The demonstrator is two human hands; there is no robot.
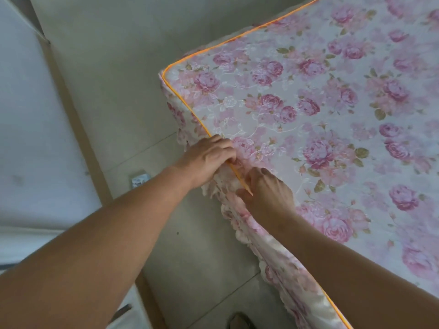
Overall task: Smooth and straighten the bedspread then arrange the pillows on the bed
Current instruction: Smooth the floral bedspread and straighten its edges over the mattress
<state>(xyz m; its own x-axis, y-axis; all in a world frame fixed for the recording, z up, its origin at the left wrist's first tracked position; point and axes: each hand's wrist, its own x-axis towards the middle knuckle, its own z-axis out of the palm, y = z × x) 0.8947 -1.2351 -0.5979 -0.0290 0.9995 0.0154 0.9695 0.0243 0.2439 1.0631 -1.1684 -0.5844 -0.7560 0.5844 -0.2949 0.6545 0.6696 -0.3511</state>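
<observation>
At the near left edge of the spread-out bedspread [308,103], the left hand [209,155] and right hand [268,193], close together, both pinch its orange piping [181,97], so it seems best to pull evenly along the edge until the piping lies straight, without bunching the frill [240,224] below.

- Reaching forward with both bare forearms, converging from lower left and lower right.
- Curling left grip [209,155] over the edge of the pink rose-print fabric bedspread [332,103], knuckles up.
- Pinching the same edge with right grip [268,189], thumb and bent fingers, just beside the left.
</observation>
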